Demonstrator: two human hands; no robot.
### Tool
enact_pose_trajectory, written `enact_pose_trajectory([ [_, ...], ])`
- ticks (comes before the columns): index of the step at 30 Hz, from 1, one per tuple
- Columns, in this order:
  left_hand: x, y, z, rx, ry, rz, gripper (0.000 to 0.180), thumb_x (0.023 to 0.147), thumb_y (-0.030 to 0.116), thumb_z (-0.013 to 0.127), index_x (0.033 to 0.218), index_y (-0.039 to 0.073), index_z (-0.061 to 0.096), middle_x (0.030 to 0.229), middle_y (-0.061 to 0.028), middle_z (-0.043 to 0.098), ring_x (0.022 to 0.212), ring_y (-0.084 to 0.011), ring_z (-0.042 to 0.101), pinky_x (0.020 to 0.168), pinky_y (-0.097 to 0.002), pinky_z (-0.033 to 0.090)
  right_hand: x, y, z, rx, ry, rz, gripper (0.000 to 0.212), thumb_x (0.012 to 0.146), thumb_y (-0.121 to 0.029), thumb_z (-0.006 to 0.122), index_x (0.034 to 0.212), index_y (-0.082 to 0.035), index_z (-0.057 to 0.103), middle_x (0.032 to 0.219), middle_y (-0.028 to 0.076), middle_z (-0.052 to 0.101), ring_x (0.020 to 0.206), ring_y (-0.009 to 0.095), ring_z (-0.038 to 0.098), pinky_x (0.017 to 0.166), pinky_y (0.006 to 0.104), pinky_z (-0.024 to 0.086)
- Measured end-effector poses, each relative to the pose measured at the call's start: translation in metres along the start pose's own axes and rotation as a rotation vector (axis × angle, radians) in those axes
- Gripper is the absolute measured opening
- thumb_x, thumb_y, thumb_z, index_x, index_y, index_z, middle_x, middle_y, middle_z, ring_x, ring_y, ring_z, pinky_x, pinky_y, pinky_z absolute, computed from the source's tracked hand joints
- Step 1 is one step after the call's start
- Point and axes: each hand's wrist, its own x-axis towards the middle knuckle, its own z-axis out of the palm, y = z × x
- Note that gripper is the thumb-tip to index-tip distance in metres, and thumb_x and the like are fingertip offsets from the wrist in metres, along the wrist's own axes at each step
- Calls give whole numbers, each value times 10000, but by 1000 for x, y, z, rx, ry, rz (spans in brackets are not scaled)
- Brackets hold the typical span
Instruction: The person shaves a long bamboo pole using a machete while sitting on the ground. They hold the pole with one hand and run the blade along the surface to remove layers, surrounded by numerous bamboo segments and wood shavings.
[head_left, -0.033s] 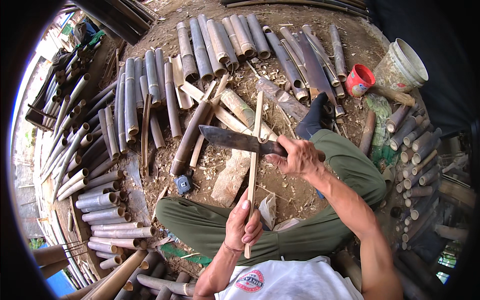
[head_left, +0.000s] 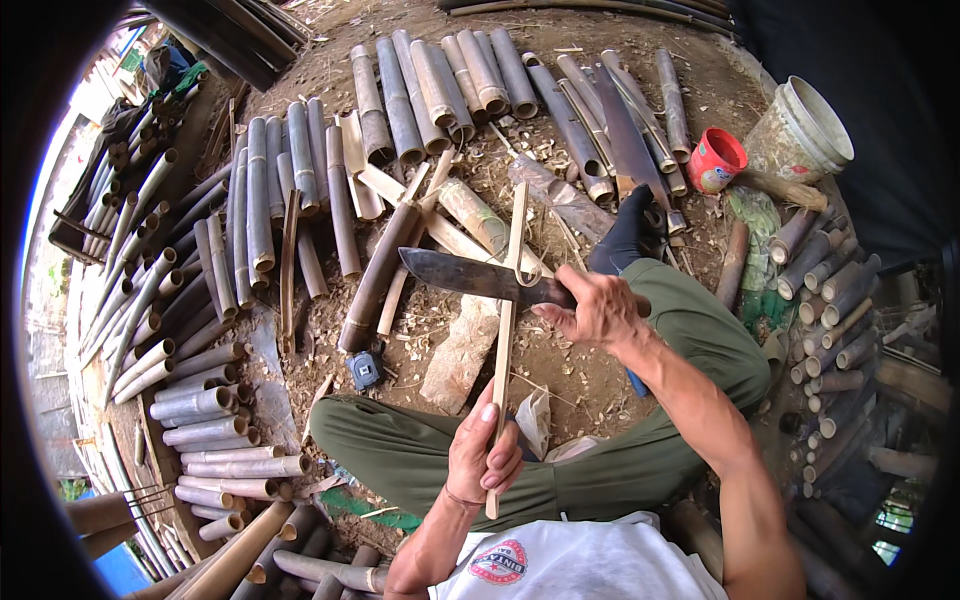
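My left hand [head_left: 485, 445] is closed round the lower part of a pale split bamboo strip [head_left: 507, 340], its short lower end sticking out below the fist. The strip stands nearly upright in the picture, pointing away from me. My right hand [head_left: 600, 308] grips the handle of a machete [head_left: 460, 275] with a broad dark blade pointing left. The blade lies across the strip near its upper part. A thin curled shaving [head_left: 528, 272] hangs at the spot where blade and strip meet. Behind the strip, a rough stone-like block [head_left: 462, 352] rests on the ground between my legs.
Cut bamboo tubes [head_left: 400, 100] lie in rows ahead, with stacks at left [head_left: 215, 430] and right [head_left: 835, 340]. A handsaw [head_left: 628, 135] lies by my foot [head_left: 632, 232]. Right of it stand a red tub [head_left: 716, 160] and a whitish bucket [head_left: 800, 130]. A tape measure [head_left: 367, 370] sits near my left knee.
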Motion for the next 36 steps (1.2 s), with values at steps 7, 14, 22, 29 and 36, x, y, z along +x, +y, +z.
enact_pose_trajectory([
  [7,2,5,2,95,-31,-58,467,1048,278,360,1497,231,240,499,29,379,306,-67,340,270,-229,309,29,38,-33,-98,-29,302,662,908,-696,407,803,-67,584,554,142,611,509,297,641,497,443,500],
  [14,0,1,10,97,-76,-60,506,1039,281,387,1511,216,216,505,-10,417,306,-91,350,273,-241,310,13,55,-21,-140,99,-2,659,932,-677,364,722,-80,550,551,63,542,447,174,529,432,359,453],
  [22,27,11,14,525,232,317,528,1027,271,451,1496,119,264,719,-64,524,424,-90,437,364,-214,396,8,-2,-44,100,72,193,633,917,-686,413,755,-87,541,526,64,541,435,196,566,372,362,432],
  [29,47,11,30,562,191,292,380,1035,290,445,1343,68,457,677,4,499,434,-45,403,371,-186,334,-41,-42,-15,8,16,60,570,906,-626,510,777,-72,551,563,80,572,494,257,631,440,395,497],
  [36,16,-16,30,639,207,262,513,1026,255,467,1489,103,308,654,-23,473,399,-71,396,348,-211,346,-3,10,-26,-38,92,206,626,913,-667,440,807,-68,589,545,135,599,505,322,643,460,456,496],
])
